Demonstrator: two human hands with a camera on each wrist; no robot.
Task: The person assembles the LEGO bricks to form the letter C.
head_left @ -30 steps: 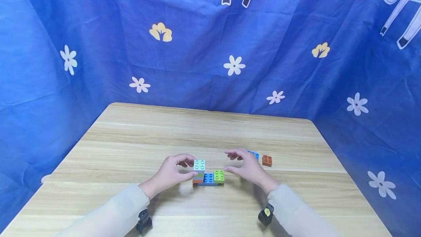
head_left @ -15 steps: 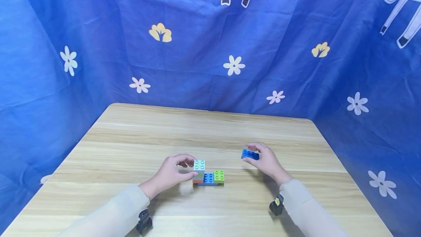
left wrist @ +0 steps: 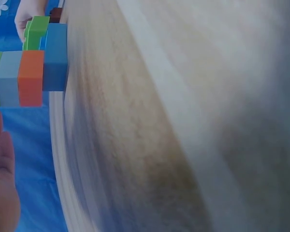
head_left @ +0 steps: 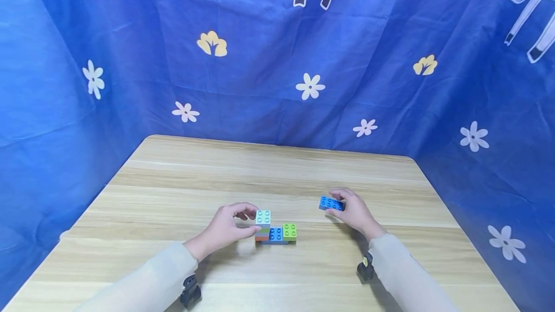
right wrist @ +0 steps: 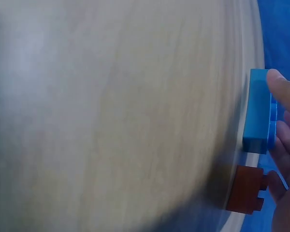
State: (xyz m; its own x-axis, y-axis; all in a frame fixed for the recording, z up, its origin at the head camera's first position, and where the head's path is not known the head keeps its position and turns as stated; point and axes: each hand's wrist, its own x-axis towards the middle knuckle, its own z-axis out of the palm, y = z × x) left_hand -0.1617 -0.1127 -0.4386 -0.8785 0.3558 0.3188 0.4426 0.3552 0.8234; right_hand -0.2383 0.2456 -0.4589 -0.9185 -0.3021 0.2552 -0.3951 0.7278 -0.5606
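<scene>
My left hand [head_left: 227, 229] is at the left of a small brick structure, its thumb and fingers on either side of a stack topped by a pale blue brick [head_left: 262, 216]. Under that stack and under a lime green brick [head_left: 289, 231] lies a blue base brick [head_left: 275, 236]. The left wrist view shows an orange brick [left wrist: 31, 78] at the stack's bottom, with a grey-blue brick [left wrist: 8, 78] above it. Farther right, my right hand [head_left: 356, 212] pinches a long blue brick [head_left: 328, 202] between thumb and fingers, studs upward.
A reddish-brown brick [right wrist: 244, 189] lies beside the right hand's fingers in the right wrist view; the hand hides it in the head view. The wooden table [head_left: 199, 167] reaches back to a blue patterned cloth [head_left: 260, 61].
My right hand has moved right, away from the lime green brick, and has taken hold of the long blue brick. My left hand has stayed at the stack.
</scene>
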